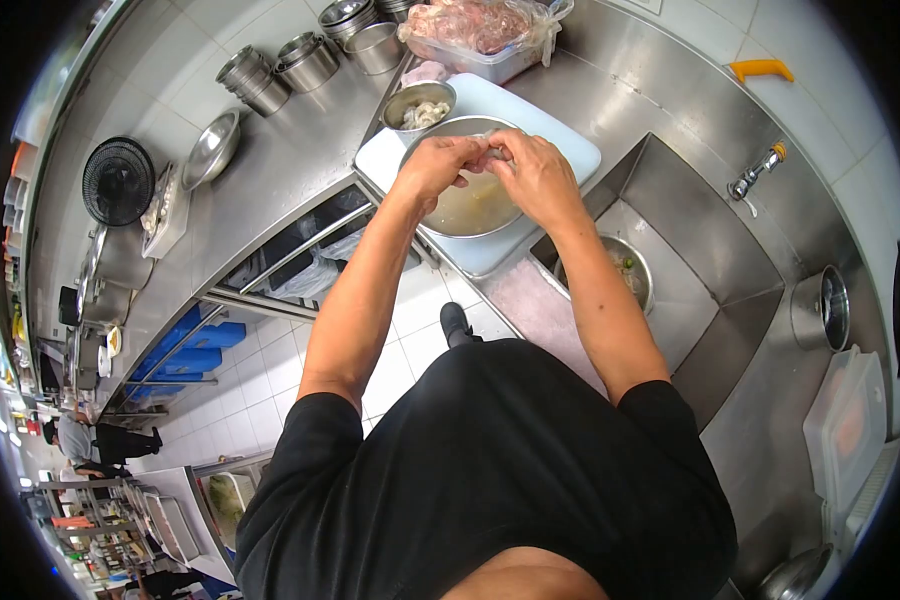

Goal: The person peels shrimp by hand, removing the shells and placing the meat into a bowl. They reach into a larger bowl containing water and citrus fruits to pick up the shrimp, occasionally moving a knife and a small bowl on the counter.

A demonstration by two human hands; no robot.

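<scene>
My left hand (440,167) and my right hand (536,172) meet over a large metal bowl (467,222) of cloudy, yellowish liquid. Both are closed, with thumbs and fingertips pinching a small pale, shrimp-like piece (486,155), mostly hidden by the fingers. The large bowl stands on a pale blue-white cutting board (560,140). Just beyond my left hand, a smaller metal bowl (394,108) holds several pale, glossy pieces (425,114) that look like shrimp.
Right of the board is a steel sink (705,255) with a metal bowl (642,262) inside, below a tap (755,180). A plastic tub of raw meat (485,30) stands behind. Stacked metal containers (308,62) and a black basket (118,180) line the left counter. A person (75,440) stands far left.
</scene>
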